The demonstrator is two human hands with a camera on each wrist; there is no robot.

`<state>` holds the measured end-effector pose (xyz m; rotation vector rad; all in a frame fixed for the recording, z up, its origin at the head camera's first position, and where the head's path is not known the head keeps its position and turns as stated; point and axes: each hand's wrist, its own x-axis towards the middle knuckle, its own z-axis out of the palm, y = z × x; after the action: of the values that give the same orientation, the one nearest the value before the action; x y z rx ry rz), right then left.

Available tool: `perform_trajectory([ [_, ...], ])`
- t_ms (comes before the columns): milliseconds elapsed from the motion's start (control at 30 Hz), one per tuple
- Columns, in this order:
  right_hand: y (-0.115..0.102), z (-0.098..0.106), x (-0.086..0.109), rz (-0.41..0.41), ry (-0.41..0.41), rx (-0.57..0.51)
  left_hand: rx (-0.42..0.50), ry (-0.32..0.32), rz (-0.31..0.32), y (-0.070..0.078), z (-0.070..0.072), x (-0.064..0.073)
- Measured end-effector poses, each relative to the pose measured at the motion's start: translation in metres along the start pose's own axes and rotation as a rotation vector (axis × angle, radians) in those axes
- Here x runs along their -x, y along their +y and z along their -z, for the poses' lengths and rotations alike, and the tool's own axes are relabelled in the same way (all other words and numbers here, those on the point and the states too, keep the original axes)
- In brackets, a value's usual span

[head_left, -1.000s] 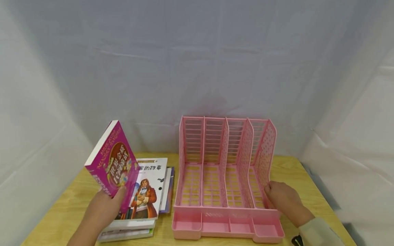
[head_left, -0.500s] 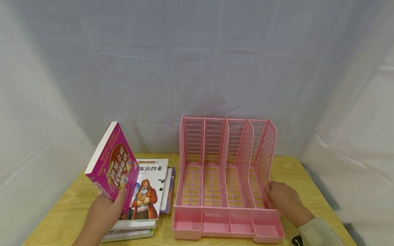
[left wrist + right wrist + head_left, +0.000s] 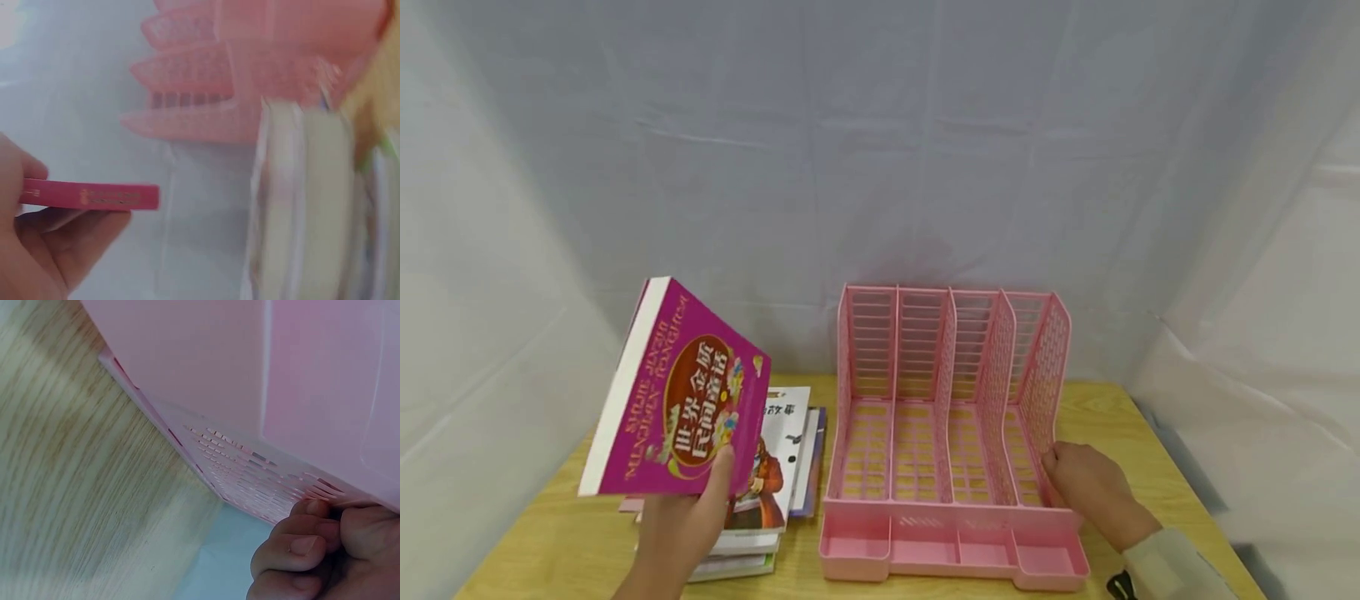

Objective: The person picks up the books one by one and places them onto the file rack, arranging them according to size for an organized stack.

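Note:
My left hand (image 3: 681,529) grips a magenta paperback book (image 3: 651,433) by its lower edge, thumb on the front cover and fingers behind. The book is tilted, its white page edges facing left, above a stack of books. In the left wrist view, its narrow spine (image 3: 112,195) lies between thumb and fingers. To the right stands a pink file rack (image 3: 951,517) with upright dividers and small front trays. My right hand (image 3: 1086,482) pinches the front edge of its right side panel; curled fingers (image 3: 290,547) show there in the right wrist view.
The book stack (image 3: 782,467) sits left of the rack, a white-covered book with a figure in an orange coat on top. Both stand on a wooden table (image 3: 542,525). White sheeting (image 3: 880,167) closes off the back and sides.
My left hand has moved to the right and turned the magenta book so its cover faces more toward the head camera. My right hand stays on the rack, which barely shifts.

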<state>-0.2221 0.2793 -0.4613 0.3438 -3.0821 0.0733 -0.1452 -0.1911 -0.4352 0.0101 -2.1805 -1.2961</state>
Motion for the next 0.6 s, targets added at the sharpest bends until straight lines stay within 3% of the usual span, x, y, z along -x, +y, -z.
perform_trajectory([
  [67,0.000,0.001,0.000,-0.037,-0.010,-0.046,0.037,0.033,-0.038,0.012,-0.007,0.001],
  [167,0.000,0.000,-0.003,-0.102,-0.027,-0.109,0.097,0.068,-0.185,0.025,-0.020,0.006],
  [233,-0.001,-0.001,-0.004,-0.116,-0.029,-0.125,0.105,0.070,-0.243,0.033,-0.030,0.011],
  [300,-0.002,-0.002,-0.005,-0.108,-0.023,-0.117,0.085,0.038,-0.235,0.038,-0.040,0.015],
  [400,-0.004,-0.004,-0.007,-0.073,-0.013,-0.088,0.027,-0.073,-0.112,0.046,-0.055,0.018],
  [467,-0.005,-0.005,-0.008,-0.061,-0.009,-0.074,0.023,-0.134,-0.061,0.046,-0.065,0.017],
  [600,-0.005,-0.007,-0.009,-0.071,-0.023,-0.087,0.065,-0.144,-0.087,0.040,-0.087,0.011],
])
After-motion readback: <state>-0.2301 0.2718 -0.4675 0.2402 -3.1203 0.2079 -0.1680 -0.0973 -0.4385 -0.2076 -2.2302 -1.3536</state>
